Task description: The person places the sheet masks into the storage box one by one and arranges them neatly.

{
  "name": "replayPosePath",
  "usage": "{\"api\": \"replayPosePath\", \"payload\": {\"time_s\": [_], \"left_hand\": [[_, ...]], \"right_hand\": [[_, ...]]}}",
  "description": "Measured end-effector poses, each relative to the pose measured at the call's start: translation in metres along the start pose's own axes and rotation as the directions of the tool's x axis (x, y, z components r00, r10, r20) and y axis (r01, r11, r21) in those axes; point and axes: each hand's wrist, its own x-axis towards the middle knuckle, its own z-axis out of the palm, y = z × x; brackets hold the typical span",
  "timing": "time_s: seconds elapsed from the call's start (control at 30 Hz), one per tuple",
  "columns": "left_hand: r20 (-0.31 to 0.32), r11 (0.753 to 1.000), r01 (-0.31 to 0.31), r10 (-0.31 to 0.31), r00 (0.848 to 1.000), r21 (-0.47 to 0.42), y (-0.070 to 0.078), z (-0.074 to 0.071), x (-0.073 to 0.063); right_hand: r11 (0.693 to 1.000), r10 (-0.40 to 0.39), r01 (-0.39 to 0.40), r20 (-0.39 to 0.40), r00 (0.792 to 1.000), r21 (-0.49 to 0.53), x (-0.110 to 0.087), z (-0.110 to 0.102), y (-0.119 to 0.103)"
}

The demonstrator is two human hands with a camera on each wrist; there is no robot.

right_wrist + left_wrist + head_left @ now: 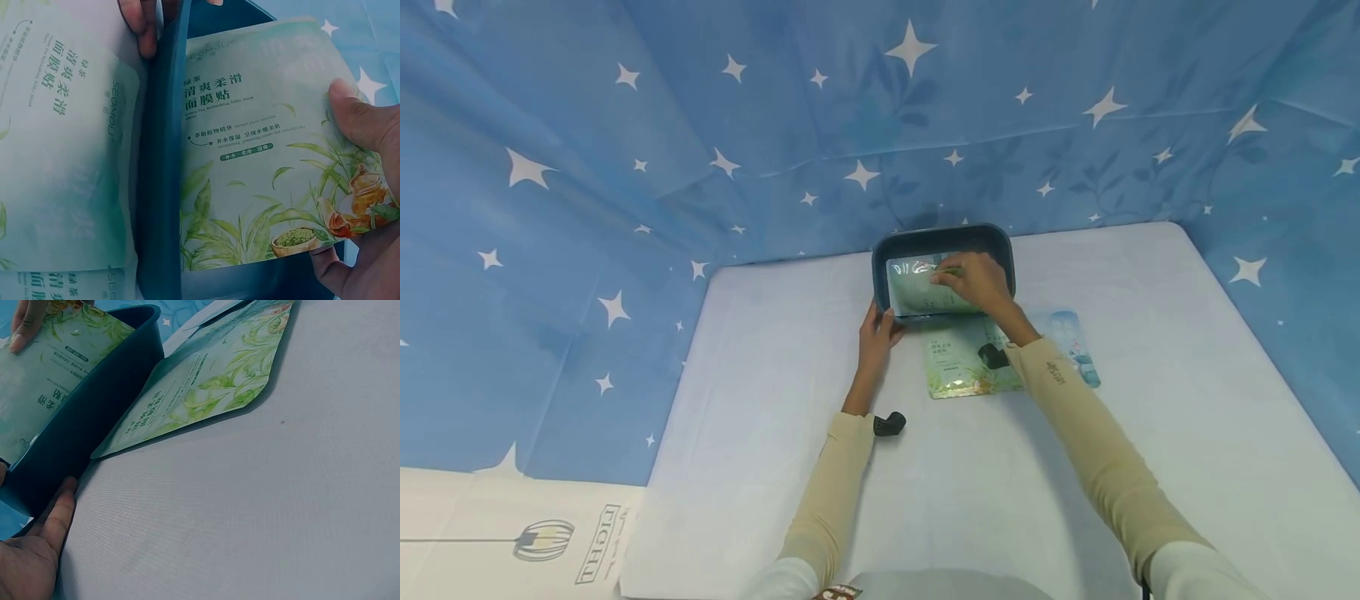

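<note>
My right hand [976, 279] pinches the edge of a green face mask packet [250, 137], thumb on its printed face and fingers behind. The packet lies inside the dark blue bin [159, 156], leaning over its floor, as the right wrist view shows. At the bin's near left corner, my left hand [874, 343] holds the wall, thumb over the rim and fingers against the outside. More green mask packets [951, 358] lie flat on the table just in front of the bin, partly beneath my right forearm.
A blue packet [1063, 333] lies to the right of the green ones, partly covered by my right arm. The white-covered table [760, 400] meets a blue star-patterned curtain [805, 167] behind the bin. Black wrist cameras [890, 424] are strapped to both wrists.
</note>
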Motion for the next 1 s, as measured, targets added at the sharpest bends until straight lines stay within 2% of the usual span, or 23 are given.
{"api": "replayPosePath", "payload": {"time_s": [0.37,0.57,0.8,1.0], "left_hand": [[-0.002,1.000,0.021,-0.021,1.000,-0.018,-0.001,0.001,0.000],[-0.007,1.000,0.009,-0.009,1.000,0.002,0.000,0.000,0.001],[-0.004,1.000,0.031,-0.031,1.000,-0.004,-0.001,0.000,0.001],[-0.007,1.000,0.002,-0.002,1.000,0.000,0.001,-0.001,0.001]], "right_hand": [[1.000,0.005,-0.005,0.000,1.000,0.006,0.004,0.012,0.006],[1.000,0.027,-0.026,-0.052,0.998,0.016,0.008,0.018,0.004],[0.994,0.068,-0.057,-0.117,0.991,0.096,0.004,0.024,0.009],[0.984,0.080,-0.059,-0.124,0.989,0.169,0.000,0.023,0.016]]}}
